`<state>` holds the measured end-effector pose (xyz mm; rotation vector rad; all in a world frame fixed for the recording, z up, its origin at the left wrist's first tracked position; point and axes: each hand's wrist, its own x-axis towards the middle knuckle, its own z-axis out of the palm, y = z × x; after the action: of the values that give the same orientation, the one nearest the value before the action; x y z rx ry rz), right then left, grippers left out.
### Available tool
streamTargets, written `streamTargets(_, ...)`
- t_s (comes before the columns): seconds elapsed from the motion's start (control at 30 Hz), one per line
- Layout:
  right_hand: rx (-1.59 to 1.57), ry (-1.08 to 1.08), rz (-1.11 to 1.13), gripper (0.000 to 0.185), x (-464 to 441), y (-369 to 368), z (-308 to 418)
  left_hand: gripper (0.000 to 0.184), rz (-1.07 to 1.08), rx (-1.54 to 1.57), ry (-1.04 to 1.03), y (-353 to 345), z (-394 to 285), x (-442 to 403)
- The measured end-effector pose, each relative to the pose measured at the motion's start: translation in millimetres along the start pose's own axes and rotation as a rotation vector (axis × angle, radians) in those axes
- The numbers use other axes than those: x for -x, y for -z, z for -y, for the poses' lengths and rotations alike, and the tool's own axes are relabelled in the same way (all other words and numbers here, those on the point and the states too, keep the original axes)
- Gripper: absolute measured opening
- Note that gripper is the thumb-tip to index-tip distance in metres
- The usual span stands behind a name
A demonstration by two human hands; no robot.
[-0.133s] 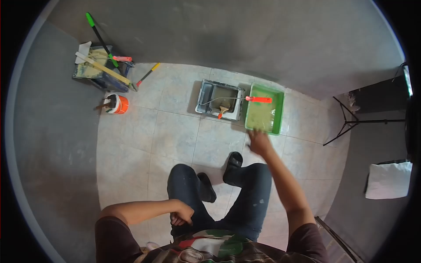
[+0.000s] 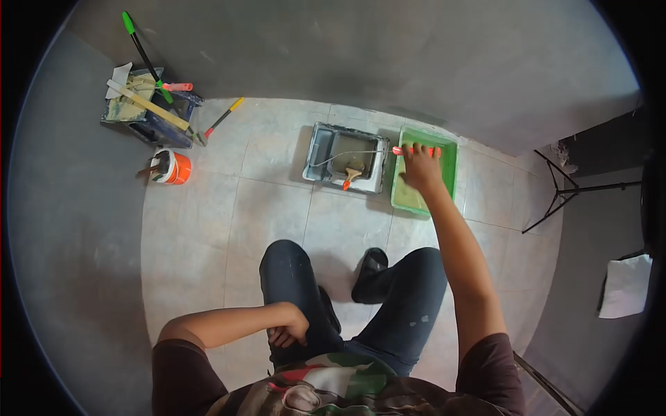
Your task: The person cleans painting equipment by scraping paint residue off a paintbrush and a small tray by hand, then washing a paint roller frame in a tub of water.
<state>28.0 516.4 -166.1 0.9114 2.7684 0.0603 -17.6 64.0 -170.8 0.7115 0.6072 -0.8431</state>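
My right hand (image 2: 422, 168) reaches down over the red handle of a paint roller (image 2: 397, 150), its fingers spread and at the grip. The roller's wire frame runs left across a grey paint tray (image 2: 312, 156), and its roller end is hard to make out. A paintbrush (image 2: 352, 175) with an orange handle tip lies in the grey tray. Beneath my right hand is a green tray (image 2: 451, 173) with a yellowish-green bottom. My left hand (image 2: 290, 328) rests on my left thigh with its fingers curled in and nothing seen in them.
At the far left, a dark stool or box (image 2: 163, 132) bears a tray with a scraper and tools. An orange-and-white bucket (image 2: 180, 168) stands beside it. A yellow-and-red-handled tool (image 2: 225, 118) leans by the grey wall. A black tripod (image 2: 555, 191) stands right.
My right hand has moved forward from the green tray's near edge to the red roller handle. My left hand stays on my thigh. The camera view has shifted slightly.
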Motion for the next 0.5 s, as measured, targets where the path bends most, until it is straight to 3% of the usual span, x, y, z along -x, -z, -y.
streamTargets(0.07, 0.129, -0.066, 0.009, 0.072, -26, -40, -6, 0.075, 0.015, 0.027, 0.225, 37, -3, -37)
streamTargets(0.13, 0.153, -0.129, 0.053, 0.068, -48, -64, -9, 0.072, -0.141, 0.102, 0.417, 92, 8, -53)
streamTargets(0.2, 0.156, -0.204, 0.093, 0.06, -53, -88, -4, 0.063, -0.672, 0.172, 0.183, 98, 32, -28)
streamTargets(0.23, 0.155, -0.203, 0.084, 0.06, -51, -93, 0, 0.055, -0.791, 0.178, 0.259, 94, 31, 5)
streamTargets(0.27, 0.175, -0.194, 0.057, 0.059, -43, -96, 2, 0.05, -1.0, 0.214, 0.22, 94, 54, 2)
streamTargets(0.3, 0.197, -0.183, 0.033, 0.058, -35, -98, 2, 0.05, -1.001, 0.213, 0.22, 93, 73, -4)
streamTargets(0.33, 0.199, -0.186, 0.028, 0.058, -30, -107, -4, 0.05, -1.203, 0.351, 0.142, 94, 88, -12)
streamTargets(0.37, 0.29, -0.174, -0.166, 0.052, -28, -124, -14, 0.05, -1.403, 0.489, 0.062, 95, 101, -17)
streamTargets(0.4, 0.382, -0.163, -0.364, 0.046, -26, -122, -22, 0.048, -1.562, 0.378, 0.06, 95, 106, -23)
streamTargets(0.43, 0.381, -0.171, -0.377, 0.046, -28, -119, -33, 0.048, -1.575, 0.371, 0.064, 99, 112, -27)
streamTargets(0.5, 0.219, -0.179, -0.042, 0.034, -31, -98, -50, 0.043, -1.628, 0.249, -0.141, 110, 120, -13)
